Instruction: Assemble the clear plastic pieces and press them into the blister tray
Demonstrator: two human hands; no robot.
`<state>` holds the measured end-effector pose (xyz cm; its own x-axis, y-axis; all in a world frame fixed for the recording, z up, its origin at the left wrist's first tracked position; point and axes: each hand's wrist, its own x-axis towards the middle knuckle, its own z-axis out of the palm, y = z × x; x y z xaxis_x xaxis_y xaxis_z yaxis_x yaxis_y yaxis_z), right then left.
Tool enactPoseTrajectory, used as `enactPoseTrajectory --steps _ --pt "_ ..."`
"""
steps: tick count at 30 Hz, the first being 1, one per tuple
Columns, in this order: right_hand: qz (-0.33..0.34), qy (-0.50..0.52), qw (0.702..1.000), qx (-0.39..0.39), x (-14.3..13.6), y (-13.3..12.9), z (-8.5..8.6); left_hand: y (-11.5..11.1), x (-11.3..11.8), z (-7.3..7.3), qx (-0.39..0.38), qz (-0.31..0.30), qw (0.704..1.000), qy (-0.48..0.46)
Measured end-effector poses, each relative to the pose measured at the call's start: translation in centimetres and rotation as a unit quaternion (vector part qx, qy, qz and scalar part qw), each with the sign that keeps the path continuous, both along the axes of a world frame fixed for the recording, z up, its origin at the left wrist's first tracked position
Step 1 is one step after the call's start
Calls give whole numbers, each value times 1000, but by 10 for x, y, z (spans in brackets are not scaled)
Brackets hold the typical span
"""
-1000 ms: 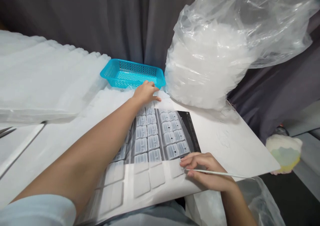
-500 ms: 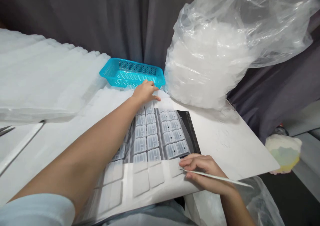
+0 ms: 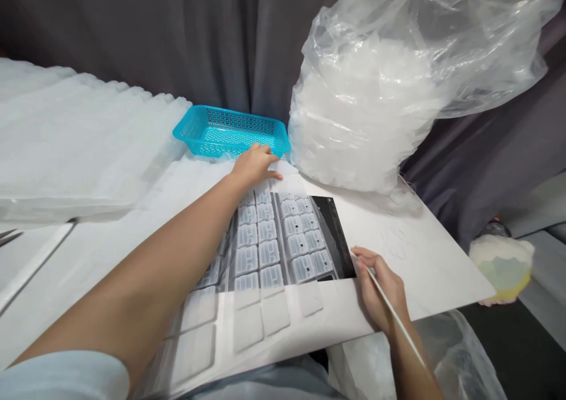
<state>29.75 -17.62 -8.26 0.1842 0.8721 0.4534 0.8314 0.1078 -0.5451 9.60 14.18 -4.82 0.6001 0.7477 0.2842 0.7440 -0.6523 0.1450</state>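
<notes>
White tabletop (image 3: 442, 264), right hand (image 3: 382, 288) shifted beside black sheet (image 3: 338, 241), fingers (image 3: 366, 251) gripping white stick (image 3: 392, 310), left hand (image 3: 253, 167) spread

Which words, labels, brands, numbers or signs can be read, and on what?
None legible.
White tabletop: faint marks, unreadable.
Clear moulded cells: some have dark dots, too small to make out.
Thin white tool, blue basket, plastic bag: no lettering visible.

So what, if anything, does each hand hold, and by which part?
Right hand: a thin white tool, held near its forward end. Left hand: cannot be told.
</notes>
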Motion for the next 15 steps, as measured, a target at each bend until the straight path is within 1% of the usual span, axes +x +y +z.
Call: enactPoseTrajectory --steps 1,2,3,6,9,15 --pt "-40 -5 999 -11 5 1 -3 1 0 -1 -3 -4 1000 -7" --pt "-63 -8 998 -27 10 1 -6 2 0 -2 -7 -8 1000 -16" --pt "-69 -11 997 -40 14 1 -9 3 -1 -3 -12 -12 1000 -25" --pt "-51 2 997 -60 19 0 -14 10 -3 -8 -31 -30 998 -56" --pt "-30 18 998 -55 18 1 -17 19 -8 -11 -58 -67 992 -88" --pt "13 -42 999 19 12 5 -19 31 -19 -9 -113 -141 973 -146"
